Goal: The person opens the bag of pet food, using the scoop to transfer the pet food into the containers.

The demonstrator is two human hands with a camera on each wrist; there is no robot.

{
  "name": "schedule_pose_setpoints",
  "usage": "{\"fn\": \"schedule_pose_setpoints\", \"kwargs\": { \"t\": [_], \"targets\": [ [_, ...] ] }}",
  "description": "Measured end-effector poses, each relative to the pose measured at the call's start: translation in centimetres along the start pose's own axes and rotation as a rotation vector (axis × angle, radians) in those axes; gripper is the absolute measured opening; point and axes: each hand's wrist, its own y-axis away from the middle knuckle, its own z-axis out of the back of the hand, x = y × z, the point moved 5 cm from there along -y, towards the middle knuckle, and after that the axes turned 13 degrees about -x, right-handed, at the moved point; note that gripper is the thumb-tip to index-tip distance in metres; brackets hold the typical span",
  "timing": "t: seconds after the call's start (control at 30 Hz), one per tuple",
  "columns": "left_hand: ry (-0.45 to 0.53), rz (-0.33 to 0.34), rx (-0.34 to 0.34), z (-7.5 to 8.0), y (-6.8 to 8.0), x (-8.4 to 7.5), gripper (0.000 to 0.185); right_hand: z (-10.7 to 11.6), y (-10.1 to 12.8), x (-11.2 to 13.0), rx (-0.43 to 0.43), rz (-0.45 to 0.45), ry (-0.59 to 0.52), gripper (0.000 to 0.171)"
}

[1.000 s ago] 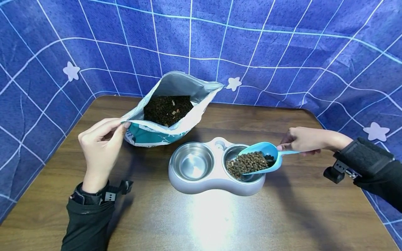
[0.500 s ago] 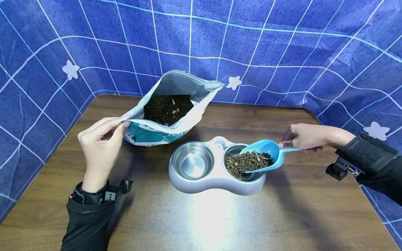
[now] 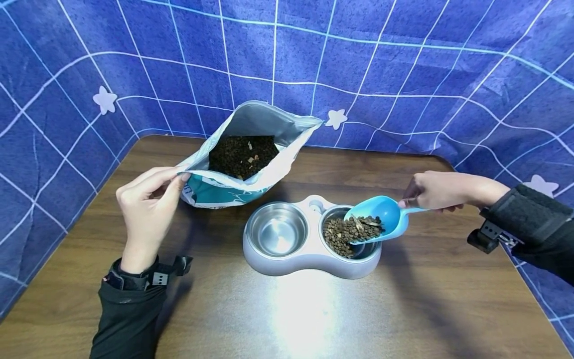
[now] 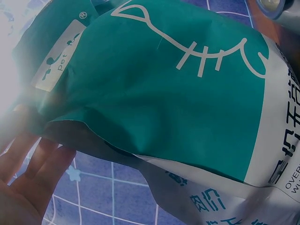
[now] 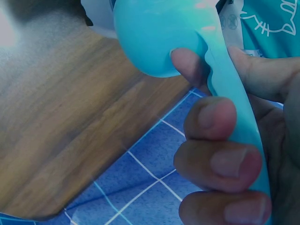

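Observation:
My right hand (image 3: 432, 192) grips the handle of a light blue scoop (image 3: 381, 212), fingers curled round it in the right wrist view. The scoop tilts down to the left over the right-hand steel bowl of a double pet bowl (image 3: 309, 262). Brown kibble (image 3: 352, 233) lies from the scoop's mouth into that bowl. The left-hand steel bowl (image 3: 277, 234) shows bare metal. My left hand (image 3: 148, 209) pinches the left corner of an opened teal and white pet food bag (image 3: 224, 197). Inside the bag is dark kibble (image 3: 242, 157) with a few pale pieces.
Everything stands on a brown wooden table (image 3: 215, 319) with a bright glare in front of the bowls. A blue cloth (image 3: 296, 55) with white grid lines and pale stars hangs behind the table and round its sides.
The right hand has raised the scoop's handle end slightly and moved it a little back. Kibble has slid down the scoop toward the right-hand bowl. The left hand keeps its pinch on the bag.

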Motion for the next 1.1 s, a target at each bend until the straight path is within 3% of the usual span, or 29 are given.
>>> {"fn": "schedule_pose_setpoints", "kwargs": {
  "t": [0.4,0.5,0.63,0.83,1.1],
  "targets": [
    [0.001,-0.001,0.006,-0.1,-0.1,0.0,0.011,1.1,0.0,0.8,-0.052,0.01,0.115,0.018],
    [0.005,-0.001,0.004,-0.1,-0.1,0.0,0.011,1.1,-0.1,1.4,-0.106,0.067,0.18,0.017],
    [0.01,-0.006,0.005,0.0,-0.1,-0.1,0.011,1.1,0.3,2.2,-0.215,0.14,0.298,0.027],
    [0.012,-0.011,0.006,0.2,-0.1,-0.1,0.009,1.3,1.0,3.2,-0.352,0.185,0.413,0.028],
    [0.01,-0.014,-0.002,0.5,-0.1,0.1,0.009,3.4,1.1,3.2,-0.313,0.118,0.388,0.007]
  ]
}}
